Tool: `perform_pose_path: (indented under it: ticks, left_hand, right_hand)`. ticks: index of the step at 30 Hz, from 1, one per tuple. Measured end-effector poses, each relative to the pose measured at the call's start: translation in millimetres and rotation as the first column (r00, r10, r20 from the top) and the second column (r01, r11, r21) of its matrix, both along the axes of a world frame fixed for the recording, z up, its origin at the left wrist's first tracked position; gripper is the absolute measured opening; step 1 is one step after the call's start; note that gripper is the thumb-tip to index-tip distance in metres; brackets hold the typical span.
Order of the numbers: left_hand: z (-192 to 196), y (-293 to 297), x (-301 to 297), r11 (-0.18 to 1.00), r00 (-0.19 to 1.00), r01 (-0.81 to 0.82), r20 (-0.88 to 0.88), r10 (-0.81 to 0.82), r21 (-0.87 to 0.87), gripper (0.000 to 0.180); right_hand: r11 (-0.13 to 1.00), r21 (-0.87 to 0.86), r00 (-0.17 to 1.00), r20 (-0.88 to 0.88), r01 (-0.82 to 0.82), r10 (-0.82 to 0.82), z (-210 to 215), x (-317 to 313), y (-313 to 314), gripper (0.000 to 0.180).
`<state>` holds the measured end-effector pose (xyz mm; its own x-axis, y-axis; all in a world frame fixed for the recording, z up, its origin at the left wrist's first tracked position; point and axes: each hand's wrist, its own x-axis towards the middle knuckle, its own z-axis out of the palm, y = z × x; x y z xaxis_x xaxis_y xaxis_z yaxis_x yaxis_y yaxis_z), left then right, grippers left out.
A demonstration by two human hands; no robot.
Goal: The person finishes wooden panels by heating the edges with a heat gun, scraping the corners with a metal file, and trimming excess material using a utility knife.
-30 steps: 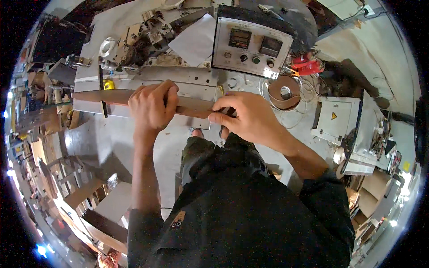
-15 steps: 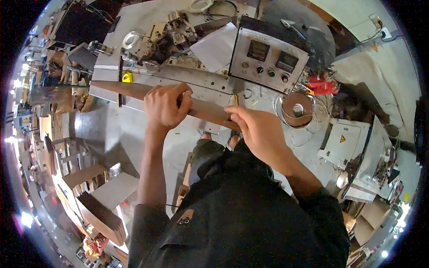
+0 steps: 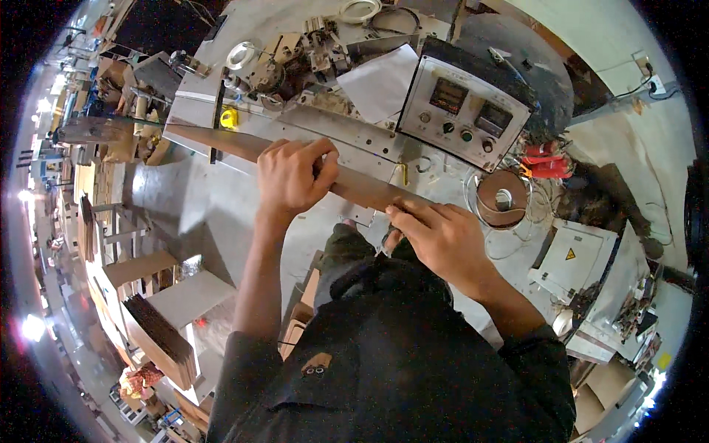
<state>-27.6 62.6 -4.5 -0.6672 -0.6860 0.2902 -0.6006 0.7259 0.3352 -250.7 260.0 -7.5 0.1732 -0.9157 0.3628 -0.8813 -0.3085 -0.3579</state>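
Note:
A long, narrow brown board (image 3: 362, 190) lies slantwise across the front of a light metal machine table (image 3: 354, 136). My left hand (image 3: 297, 176) is closed over the middle of the board, knuckles up, with the thumb toward the right. My right hand (image 3: 449, 240) grips the board near its right end, fingers over the top and thumb at the near edge. That end is partly hidden by the right hand. A yellow tape measure (image 3: 230, 118) sits on the table behind the board's left part.
Right of the table's middle stands a control box (image 3: 465, 111) with two displays and several knobs. A brown roll of edge strip (image 3: 502, 199) lies beyond my right hand. Stacked panels (image 3: 159, 336) stand at lower left. A white electrical cabinet (image 3: 576, 258) is at right.
The whole view has shifted, so the table appears farther right. My right hand's fingers have changed from a pinch at the board's edge to lying over its right end. My left hand keeps its hold.

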Motion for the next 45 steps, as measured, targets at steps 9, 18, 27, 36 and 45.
perform_pose_path:
  ticks: [9, 18, 27, 36, 45]
  left_hand:
    - [-0.2, 3.0, 2.7, 0.992, 0.998, -0.033, 0.056, 0.026, 0.123, 0.020]
    - [-2.1, -0.8, 5.0, 1.000, 0.998, 0.005, -0.065, -0.007, -0.021, 0.015]
    - [-3.0, -2.3, 5.6, 0.996, 0.995, 0.025, -0.095, -0.032, -0.080, 0.013]
    - [-4.7, 1.8, 9.6, 0.992, 1.000, -0.018, 0.008, 0.017, 0.128, 0.021]
    - [-4.2, -2.2, 6.3, 0.995, 1.000, 0.004, 0.004, -0.004, 0.104, 0.019]
  right_hand:
    - [0.997, 0.052, 0.995, 0.077, 0.065, -0.068, 10.3, 6.9, -0.6, 0.037]
    - [0.946, 0.320, 0.900, 0.399, 0.044, -0.176, 21.8, 6.0, -11.3, 0.025]
    - [0.895, 0.386, 0.870, 0.332, 0.226, -0.363, 21.8, 25.8, -20.7, 0.026]
    - [0.879, 0.365, 0.855, 0.301, 0.306, -0.423, 25.6, 39.8, -25.3, 0.020]
    - [0.791, 0.371, 0.808, 0.152, 0.486, -0.569, 7.0, 37.1, -27.5, 0.019]
